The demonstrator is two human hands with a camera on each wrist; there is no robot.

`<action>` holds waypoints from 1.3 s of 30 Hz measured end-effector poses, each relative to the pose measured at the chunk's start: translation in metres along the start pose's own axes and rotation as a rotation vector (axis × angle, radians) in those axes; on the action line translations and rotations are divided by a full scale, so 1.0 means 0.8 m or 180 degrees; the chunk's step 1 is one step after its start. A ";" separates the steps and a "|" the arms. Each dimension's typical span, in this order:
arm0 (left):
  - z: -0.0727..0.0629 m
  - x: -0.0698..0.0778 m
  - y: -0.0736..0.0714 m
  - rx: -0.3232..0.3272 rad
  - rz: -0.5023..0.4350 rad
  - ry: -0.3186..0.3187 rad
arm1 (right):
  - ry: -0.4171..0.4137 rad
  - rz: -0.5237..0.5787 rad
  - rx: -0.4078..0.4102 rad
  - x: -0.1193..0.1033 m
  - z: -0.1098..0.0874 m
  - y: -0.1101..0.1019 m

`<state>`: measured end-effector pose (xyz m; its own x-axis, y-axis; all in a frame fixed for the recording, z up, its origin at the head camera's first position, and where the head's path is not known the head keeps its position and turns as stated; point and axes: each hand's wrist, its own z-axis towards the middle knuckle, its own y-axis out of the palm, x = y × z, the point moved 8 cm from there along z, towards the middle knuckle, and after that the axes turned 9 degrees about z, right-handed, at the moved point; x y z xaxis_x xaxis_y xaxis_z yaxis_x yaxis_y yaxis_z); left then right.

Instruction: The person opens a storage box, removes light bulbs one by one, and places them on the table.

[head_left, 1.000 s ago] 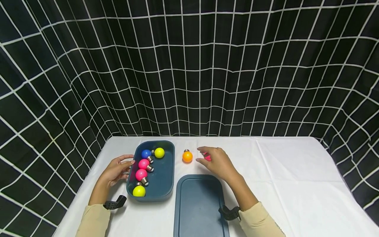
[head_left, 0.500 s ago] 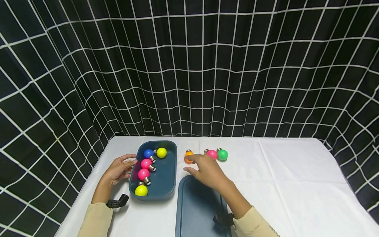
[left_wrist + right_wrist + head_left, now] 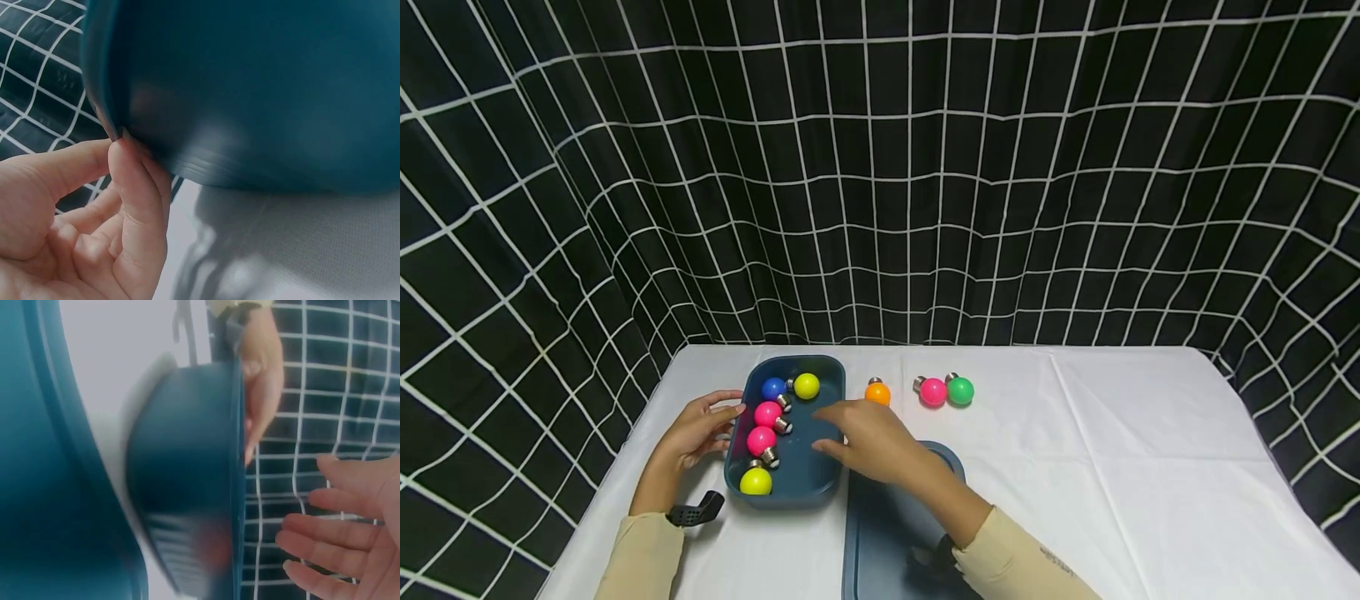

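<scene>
One dark-blue, rounded-corner bin (image 3: 805, 462) is sitting on the white tabletop (image 3: 1097, 467), its left rim being pinched by fingers of the left hand (image 3: 698, 429); the right hand (image 3: 876, 440) is hovering over its right side, fingers apart, empty. Five glossy bulbs (image 3: 762, 441) are lying inside — two pink, two yellow, one blue. Beyond one flat blue lid (image 3: 887, 533), three more are lying: orange bulb (image 3: 877, 392), pink bulb (image 3: 933, 392), green bulb (image 3: 960, 391).

- Box (image 3: 805, 458): dark blue-green, rounded corners, upright, open-topped.
- Inside, lying down: a blue bulb (image 3: 773, 388) and far yellow bulb (image 3: 807, 386) at the far end; two pink bulbs (image 3: 762, 442) and a near yellow bulb (image 3: 756, 482) along the left.
- Outside, to the right: an orange bulb (image 3: 877, 392), partly hidden; a loose pink bulb (image 3: 933, 392) just beside a green bulb (image 3: 960, 391).
- Lid (image 3: 887, 533): blue-grey, flat, right of the box, partly covered.
</scene>
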<state>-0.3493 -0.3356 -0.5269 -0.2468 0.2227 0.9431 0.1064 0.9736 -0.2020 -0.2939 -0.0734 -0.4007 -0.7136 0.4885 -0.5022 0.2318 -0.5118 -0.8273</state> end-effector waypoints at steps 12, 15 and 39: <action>-0.001 0.003 0.000 -0.0029 -0.0010 0.0005 | -0.0047 0.0209 -0.0413 -0.020 0.033 0.057; -0.001 0.004 0.000 -0.0041 0.0002 0.0021 | -0.0045 0.0196 -0.0472 -0.020 0.040 0.074; -0.002 0.004 0.002 -0.0036 -0.0004 0.0002 | 0.0114 0.0445 -0.0493 -0.022 0.070 0.122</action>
<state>-0.3486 -0.3335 -0.5237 -0.2464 0.2215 0.9435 0.1171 0.9732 -0.1979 -0.2953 -0.1716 -0.4587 -0.6441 0.4466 -0.6210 0.4277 -0.4628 -0.7765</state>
